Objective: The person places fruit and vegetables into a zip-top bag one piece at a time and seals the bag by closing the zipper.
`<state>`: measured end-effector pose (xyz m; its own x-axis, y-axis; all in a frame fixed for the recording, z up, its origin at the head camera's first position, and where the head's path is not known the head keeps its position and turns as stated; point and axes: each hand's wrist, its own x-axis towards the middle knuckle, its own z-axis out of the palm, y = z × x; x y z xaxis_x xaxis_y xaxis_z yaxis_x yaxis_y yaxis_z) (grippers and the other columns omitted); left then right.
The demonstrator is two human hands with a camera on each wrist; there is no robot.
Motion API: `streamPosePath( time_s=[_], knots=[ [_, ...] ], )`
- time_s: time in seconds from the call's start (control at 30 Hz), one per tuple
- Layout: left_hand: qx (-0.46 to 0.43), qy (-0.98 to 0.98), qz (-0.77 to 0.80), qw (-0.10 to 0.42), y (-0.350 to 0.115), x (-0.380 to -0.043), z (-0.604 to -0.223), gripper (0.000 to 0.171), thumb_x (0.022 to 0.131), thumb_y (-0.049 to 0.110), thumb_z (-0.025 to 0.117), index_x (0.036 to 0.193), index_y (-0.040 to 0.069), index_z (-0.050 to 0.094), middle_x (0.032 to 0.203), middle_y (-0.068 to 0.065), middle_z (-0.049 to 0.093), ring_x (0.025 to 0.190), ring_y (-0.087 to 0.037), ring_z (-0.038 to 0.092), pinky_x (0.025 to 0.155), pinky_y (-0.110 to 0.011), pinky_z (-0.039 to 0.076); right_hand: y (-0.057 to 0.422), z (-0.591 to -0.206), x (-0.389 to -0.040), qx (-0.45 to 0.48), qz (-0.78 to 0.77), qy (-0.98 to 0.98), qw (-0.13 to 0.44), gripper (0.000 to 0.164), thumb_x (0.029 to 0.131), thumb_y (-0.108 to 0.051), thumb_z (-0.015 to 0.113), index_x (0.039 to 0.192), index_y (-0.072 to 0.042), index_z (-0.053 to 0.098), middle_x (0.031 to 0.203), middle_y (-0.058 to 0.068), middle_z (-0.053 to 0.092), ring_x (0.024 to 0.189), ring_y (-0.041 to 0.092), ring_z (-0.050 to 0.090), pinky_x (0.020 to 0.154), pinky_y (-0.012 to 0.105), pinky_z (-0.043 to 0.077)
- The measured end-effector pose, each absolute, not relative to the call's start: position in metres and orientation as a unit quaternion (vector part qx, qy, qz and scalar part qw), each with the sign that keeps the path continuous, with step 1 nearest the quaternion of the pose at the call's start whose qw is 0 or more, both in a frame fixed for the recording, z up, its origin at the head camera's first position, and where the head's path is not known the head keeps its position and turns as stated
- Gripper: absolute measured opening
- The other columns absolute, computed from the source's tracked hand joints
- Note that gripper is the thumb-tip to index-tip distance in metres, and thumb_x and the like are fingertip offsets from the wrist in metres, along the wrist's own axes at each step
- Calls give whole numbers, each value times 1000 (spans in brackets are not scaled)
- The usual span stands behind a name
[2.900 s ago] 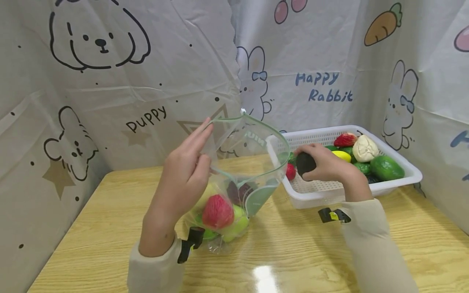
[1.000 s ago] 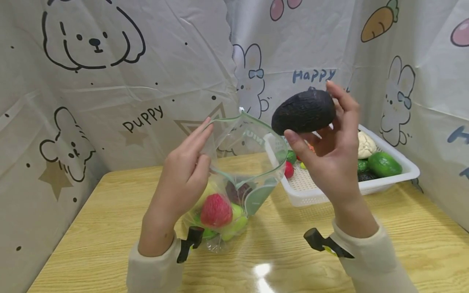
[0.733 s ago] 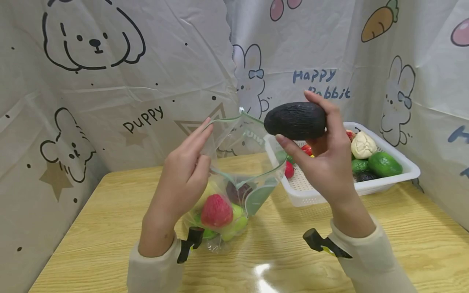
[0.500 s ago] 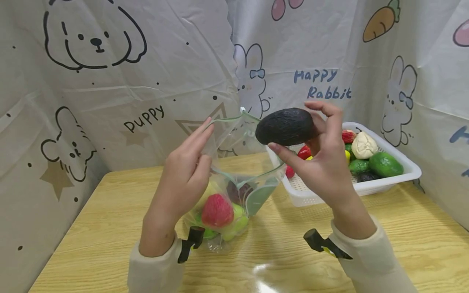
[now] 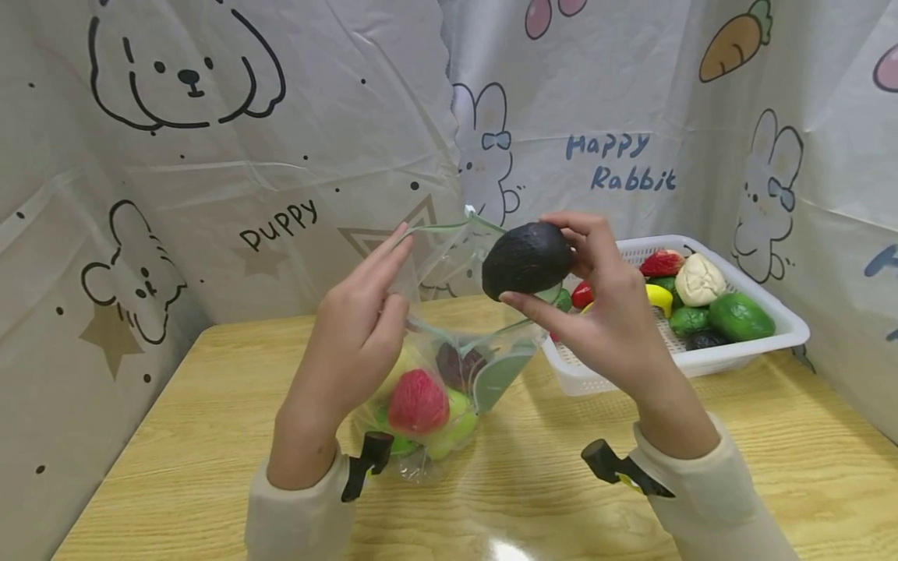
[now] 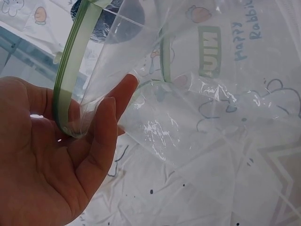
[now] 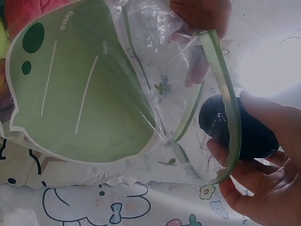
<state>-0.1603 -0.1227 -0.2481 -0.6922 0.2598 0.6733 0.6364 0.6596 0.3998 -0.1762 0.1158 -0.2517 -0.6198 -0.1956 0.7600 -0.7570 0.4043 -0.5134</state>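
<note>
My left hand [image 5: 354,331] holds a clear zip bag [image 5: 500,380] by its green-edged rim and keeps the mouth wide. In the left wrist view the bag's green zip strip [image 6: 70,70] passes between thumb and fingers. Inside the bag lie a red fruit [image 5: 418,401], a dark purple one [image 5: 459,366] and yellow-green pieces. My right hand [image 5: 617,319] grips a black avocado [image 5: 526,261] between thumb and fingers, right at the bag's mouth. In the right wrist view the avocado [image 7: 256,136] is partly behind the bag's rim.
A white perforated basket [image 5: 708,357] stands on the wooden table [image 5: 210,467] at the right. It holds a green avocado-like fruit [image 5: 741,318], a cream bulb-shaped item [image 5: 700,280], a red piece [image 5: 662,263] and other produce. A printed cloth surrounds the table.
My right hand has lifted the black avocado from the basket and carried it left, then down to the bag's mouth. My left hand and the bag have stayed in place.
</note>
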Motion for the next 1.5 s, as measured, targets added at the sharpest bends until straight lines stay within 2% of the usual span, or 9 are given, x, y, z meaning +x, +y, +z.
streamPosePath(
  time_s=[0.1, 0.23, 0.37, 0.6, 0.8, 1.13, 1.33, 1.5],
  knots=[
    [-259, -862, -321, 293, -123, -160, -248, 51, 91, 1, 35, 141, 11, 41, 152, 2, 35, 46, -13, 27, 45, -30, 34, 116, -252, -177, 303, 445, -781, 318, 71, 67, -13, 81, 128, -7, 45, 123, 12, 60, 106, 19, 60, 89, 47, 54],
    [-259, -863, -322, 292, -123, -160, -248, 51, 91, 1, 35, 141, 11, 41, 152, 2, 35, 45, -13, 25, 45, -29, 34, 118, -253, -178, 289, 437, -789, 321, 70, 67, -15, 82, 128, -10, 46, 120, 13, 62, 98, 20, 62, 85, 50, 55],
    [-259, -862, -322, 293, -123, -160, -248, 51, 91, 1, 35, 141, 11, 41, 152, 2, 35, 44, -12, 25, 44, -29, 34, 119, -254, -180, 279, 427, -800, 315, 71, 68, -18, 81, 129, -13, 46, 117, 12, 63, 91, 19, 64, 80, 48, 56],
    [-260, -861, -323, 295, -124, -160, -248, 51, 91, 1, 35, 140, 10, 41, 151, 1, 36, 47, -13, 27, 45, -29, 34, 119, -256, -182, 284, 413, -805, 317, 70, 69, -22, 81, 131, -17, 48, 115, 10, 64, 92, 17, 64, 73, 44, 59],
    [-257, -863, -321, 294, -124, -160, -248, 52, 90, 1, 35, 141, 11, 41, 152, 2, 35, 43, -12, 23, 43, -29, 33, 119, -256, -182, 279, 398, -812, 322, 72, 68, -24, 81, 133, -22, 49, 113, 9, 64, 85, 16, 62, 63, 38, 54],
    [-258, -862, -323, 293, -123, -159, -248, 52, 90, 1, 36, 141, 11, 41, 152, 2, 35, 44, -12, 24, 44, -29, 33, 119, -257, -181, 282, 389, -817, 317, 74, 68, -26, 81, 134, -24, 49, 109, 7, 66, 71, 12, 57, 56, 35, 54],
    [-257, -863, -320, 294, -122, -160, -248, 52, 90, 1, 36, 141, 11, 41, 152, 2, 35, 42, -12, 23, 41, -28, 32, 119, -257, -181, 285, 389, -819, 312, 73, 70, -29, 80, 135, -24, 47, 109, 5, 64, 63, 8, 56, 51, 22, 49],
    [-256, -864, -320, 293, -122, -159, -248, 51, 91, 1, 36, 141, 11, 41, 152, 2, 35, 43, -12, 23, 41, -28, 32, 119, -257, -180, 279, 394, -821, 304, 72, 71, -30, 78, 135, -25, 47, 109, 3, 64, 63, 5, 56, 51, 22, 50]
  ],
)
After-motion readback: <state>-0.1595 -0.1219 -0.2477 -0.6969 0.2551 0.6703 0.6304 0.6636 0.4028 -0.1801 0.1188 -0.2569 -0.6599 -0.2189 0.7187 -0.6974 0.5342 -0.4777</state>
